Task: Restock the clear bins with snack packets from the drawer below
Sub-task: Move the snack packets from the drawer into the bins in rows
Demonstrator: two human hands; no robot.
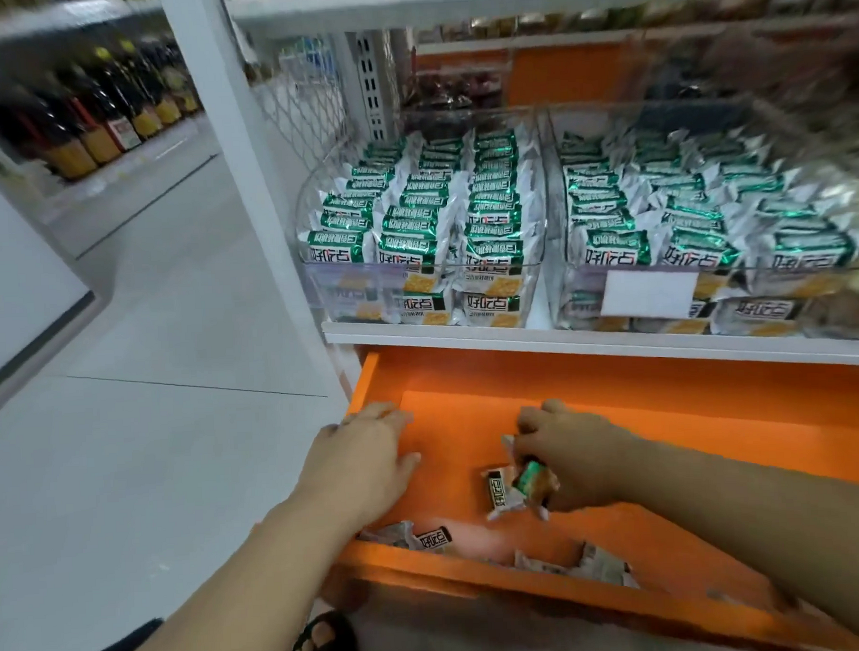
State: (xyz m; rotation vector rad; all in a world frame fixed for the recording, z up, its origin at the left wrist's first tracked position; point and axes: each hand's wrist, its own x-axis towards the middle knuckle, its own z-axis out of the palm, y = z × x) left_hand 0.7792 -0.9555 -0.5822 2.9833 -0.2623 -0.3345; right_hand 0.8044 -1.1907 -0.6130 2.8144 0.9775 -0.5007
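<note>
a: what has your right hand (576,459) got?
b: a small bunch of packets (516,486), my fingers curled tight round them. it's low inside the drawer (667,413), near the middle of its orange floor.
a: and your left hand (369,456)?
b: it holds nothing. fingers fairly straight, palm down, over the drawer's left side, fingertips by the side wall. whether they touch it i can't tell.
a: what else lies in the drawer?
b: a loose packet (429,539) against the front wall, just under my left wrist, and more packets (595,561), crumpled, further right along that wall.
a: the bins?
b: both sit on the white shelf (516,338) right above the drawer. the left bin (317,281) is packed in neat rows up to its rim. the right bin (555,196), just beside it, is full too, but its packets lie more jumbled. a white label (647,293) hangs on its front.
a: anything around you?
b: dark bottles (89,133) stand across the aisle to the left, blurred. my foot in a black sandal (323,640) shows below the drawer.
</note>
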